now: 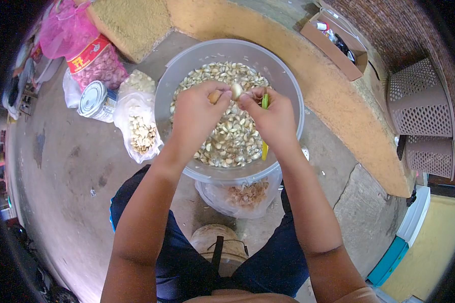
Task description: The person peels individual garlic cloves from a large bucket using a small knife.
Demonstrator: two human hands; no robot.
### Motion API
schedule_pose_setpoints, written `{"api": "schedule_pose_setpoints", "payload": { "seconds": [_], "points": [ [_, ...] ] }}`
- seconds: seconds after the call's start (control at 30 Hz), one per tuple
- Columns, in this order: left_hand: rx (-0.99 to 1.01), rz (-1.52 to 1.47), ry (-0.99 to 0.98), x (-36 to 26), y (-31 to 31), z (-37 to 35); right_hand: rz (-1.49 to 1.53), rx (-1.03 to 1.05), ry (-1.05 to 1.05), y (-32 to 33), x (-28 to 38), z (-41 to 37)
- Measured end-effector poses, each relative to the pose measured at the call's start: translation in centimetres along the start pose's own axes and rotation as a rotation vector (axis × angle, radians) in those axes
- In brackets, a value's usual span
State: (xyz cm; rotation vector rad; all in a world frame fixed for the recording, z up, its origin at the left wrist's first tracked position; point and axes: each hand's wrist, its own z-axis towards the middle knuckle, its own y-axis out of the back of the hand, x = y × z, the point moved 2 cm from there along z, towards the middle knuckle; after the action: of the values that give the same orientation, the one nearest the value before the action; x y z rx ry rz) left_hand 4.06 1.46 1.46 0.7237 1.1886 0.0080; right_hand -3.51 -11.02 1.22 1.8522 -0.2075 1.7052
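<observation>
Over a large translucent tub (163,103) filled with garlic cloves (232,136) in water, my two hands meet at a single pale garlic clove (236,91). My left hand (196,108) pinches the clove between its fingertips; a tan patch shows at its fingers, and I cannot make out what it is. Closed round a small knife with a yellow-green handle (265,129) is my right hand (274,115), its thumb close against the clove. The handle points down toward me, and the blade is mostly hidden by the fingers.
Left of the tub lie a plastic bag of peeled cloves (142,134), a tin can (97,101) and a pink mesh sack (97,68). A bag of peelings (247,196) sits below the tub. A cardboard box (333,48) rests on the yellow ledge (318,86); perforated brown crates (420,101) stand right.
</observation>
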Motion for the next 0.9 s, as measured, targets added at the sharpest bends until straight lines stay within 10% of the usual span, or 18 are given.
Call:
{"api": "schedule_pose_setpoints", "payload": {
  "seconds": [0.53, 0.9],
  "points": [
    [0.44, -0.471, 0.403, 0.4, 0.5, 0.2, 0.167, 0.187, -0.117, 0.1, 1.7, -0.9],
    [0.335, -0.615, 0.471, 0.5, 0.8, 0.5, 0.471, 0.22, -0.191, 0.2, 0.9, -0.4]
  ]
}}
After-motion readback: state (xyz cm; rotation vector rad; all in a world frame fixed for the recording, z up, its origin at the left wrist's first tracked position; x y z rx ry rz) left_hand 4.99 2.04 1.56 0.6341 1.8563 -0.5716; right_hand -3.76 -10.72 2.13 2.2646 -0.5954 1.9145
